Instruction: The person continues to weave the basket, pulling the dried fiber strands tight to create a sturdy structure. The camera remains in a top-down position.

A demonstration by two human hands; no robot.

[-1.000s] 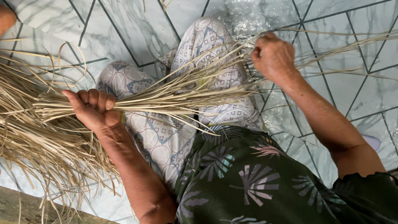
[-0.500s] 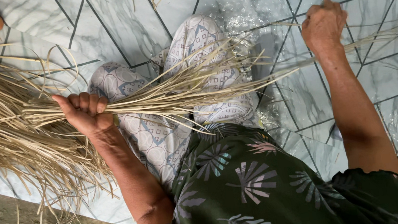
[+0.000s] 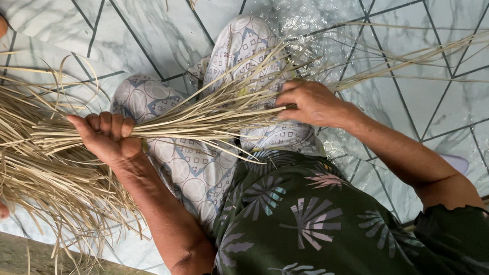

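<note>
Our left hand (image 3: 109, 135) is clenched around a bundle of pale dry straw-like strips (image 3: 193, 122) lying across our patterned-trouser lap (image 3: 191, 162); our right hand (image 3: 310, 103) pinches its strands, above the marbled tile floor (image 3: 429, 21).

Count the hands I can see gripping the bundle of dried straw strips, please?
2. The left hand clenches the straw bundle near its bushy end; the right hand pinches the strips further along, over the patterned lap. Other people's limbs at the left edge aren't gripping it.

I sit on a glossy white marble-patterned tile floor (image 3: 451, 99) with dark grout lines. At seven o'clock runs a weathered grey concrete ledge (image 3: 17, 262), gravel below it.
</note>
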